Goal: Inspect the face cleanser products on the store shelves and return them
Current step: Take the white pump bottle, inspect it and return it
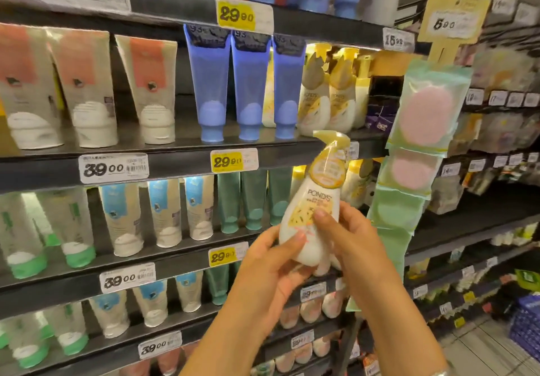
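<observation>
Cleanser bottle (311, 209), white w/ yellow label + pump top, held in air in front of shelf edge (175, 168), tilted, pump toward upper right; sibling bottles (327, 95) stand at right end of shelf above.

Risks (est.): smooth rounded body, grip low near base → could slip or rotate. Pump may snag hanging sponge strip (420, 130) nearby on return; could topple row.

Left hand (271, 261): fingers curled under base, thumb on front. Right hand (347, 235): fingers wrapped round side, thumb on label.

White pump bottle (309, 215) with yellow speckled label; blue tubes (248, 83); pink pads (425, 113).
</observation>
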`<state>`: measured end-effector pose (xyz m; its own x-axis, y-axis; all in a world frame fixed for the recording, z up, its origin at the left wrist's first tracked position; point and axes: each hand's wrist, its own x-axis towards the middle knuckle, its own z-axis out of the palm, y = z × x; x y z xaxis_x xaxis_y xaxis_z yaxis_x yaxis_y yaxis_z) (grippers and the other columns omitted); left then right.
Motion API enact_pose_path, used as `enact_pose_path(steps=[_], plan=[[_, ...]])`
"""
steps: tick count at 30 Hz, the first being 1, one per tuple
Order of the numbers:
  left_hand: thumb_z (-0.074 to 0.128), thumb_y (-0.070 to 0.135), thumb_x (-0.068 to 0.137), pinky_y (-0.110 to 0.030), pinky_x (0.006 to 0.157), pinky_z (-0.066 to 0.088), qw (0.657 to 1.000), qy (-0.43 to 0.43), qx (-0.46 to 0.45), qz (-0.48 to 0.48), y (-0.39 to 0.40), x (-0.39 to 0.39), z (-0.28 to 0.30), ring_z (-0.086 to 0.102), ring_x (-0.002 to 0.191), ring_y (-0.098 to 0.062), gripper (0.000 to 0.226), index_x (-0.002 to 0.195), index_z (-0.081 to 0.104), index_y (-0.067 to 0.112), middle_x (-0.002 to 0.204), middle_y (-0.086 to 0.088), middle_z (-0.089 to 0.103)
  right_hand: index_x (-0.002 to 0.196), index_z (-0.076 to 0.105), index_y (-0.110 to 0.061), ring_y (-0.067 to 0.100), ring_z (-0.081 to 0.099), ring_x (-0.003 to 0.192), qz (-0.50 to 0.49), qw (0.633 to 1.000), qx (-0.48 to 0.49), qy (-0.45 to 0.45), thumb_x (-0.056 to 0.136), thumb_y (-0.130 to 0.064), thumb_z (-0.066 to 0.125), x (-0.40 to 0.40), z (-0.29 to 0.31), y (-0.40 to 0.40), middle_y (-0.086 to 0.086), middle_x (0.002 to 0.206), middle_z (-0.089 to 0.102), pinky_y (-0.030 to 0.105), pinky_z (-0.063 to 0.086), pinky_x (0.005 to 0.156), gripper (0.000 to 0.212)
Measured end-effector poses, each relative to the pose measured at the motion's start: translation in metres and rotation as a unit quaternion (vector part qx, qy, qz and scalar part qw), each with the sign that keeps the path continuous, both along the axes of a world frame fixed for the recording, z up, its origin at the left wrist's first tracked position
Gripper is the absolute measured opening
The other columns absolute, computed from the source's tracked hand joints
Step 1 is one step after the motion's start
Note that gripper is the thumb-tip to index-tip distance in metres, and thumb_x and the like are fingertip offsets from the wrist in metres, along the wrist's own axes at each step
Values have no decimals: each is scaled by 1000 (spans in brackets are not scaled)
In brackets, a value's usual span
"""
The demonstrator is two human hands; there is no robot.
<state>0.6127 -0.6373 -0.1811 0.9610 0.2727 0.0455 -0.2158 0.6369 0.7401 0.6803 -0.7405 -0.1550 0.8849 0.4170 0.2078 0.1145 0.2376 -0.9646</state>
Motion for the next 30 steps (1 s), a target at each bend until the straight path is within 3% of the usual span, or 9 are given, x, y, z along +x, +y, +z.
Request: enact_pose_path(steps=[4,12,14,17,20,24,28,30], plan=[[71,16,66,-31,66,57,998,5,58,3,-2,51,22,70,85,-24,47,109,63,-2,101,-20,70,104,66,-9,24,70,87,14,999,28,-36,69,-26,66,53,13,-9,10,94,74,29,58,68,39],[63,22,86,-31,86,52,964,33,261,41,-14,144,71,67,98,-19,21,104,68,12,102,-8,73,98,70,-11,26,72,81,-16,997,65,-36,65,-32,69,150,49,-18,12,90,74,32,57,63,39],[64,25,86,-32,88,53,953,30,295,65,-17,162,81,67,98,-18,23,106,68,14,101,-4,73,100,69,-9,26,72,82,-17,997,66,-43,67,-33,69,169,60,-21,12,90,74,34,57,66,41],[66,23,85,-30,83,57,937,29,330,108,-18,185,94,69,92,-14,19,104,66,20,95,2,74,103,69,-7,19,72,74,-33,996,57,-66,76,-27,69,194,75,-24,8,86,75,23,53,52,33],[67,19,85,-33,87,55,926,23,354,130,-19,206,105,68,95,-14,27,111,63,17,103,0,71,106,67,-7,17,72,72,-54,994,59,-79,82,-18,67,213,87,-24,8,89,74,23,53,48,26],[65,22,86,-22,85,51,901,31,398,172,-20,228,116,61,99,-5,38,122,56,19,108,7,64,105,68,-11,17,72,78,-92,986,45,-132,83,-16,68,233,99,-21,6,93,73,26,57,57,22],[61,23,89,-12,79,45,862,13,443,246,-24,240,120,55,107,-2,42,129,48,24,120,11,56,109,66,-13,23,69,88,-147,971,2,-186,82,-16,69,249,98,-16,6,99,71,45,57,76,27],[59,22,90,-13,84,46,832,0,474,290,-26,245,119,50,114,-3,48,135,41,26,128,11,49,112,64,-13,23,67,91,-168,963,-18,-211,82,-16,69,255,95,-14,6,101,69,48,56,80,30]])
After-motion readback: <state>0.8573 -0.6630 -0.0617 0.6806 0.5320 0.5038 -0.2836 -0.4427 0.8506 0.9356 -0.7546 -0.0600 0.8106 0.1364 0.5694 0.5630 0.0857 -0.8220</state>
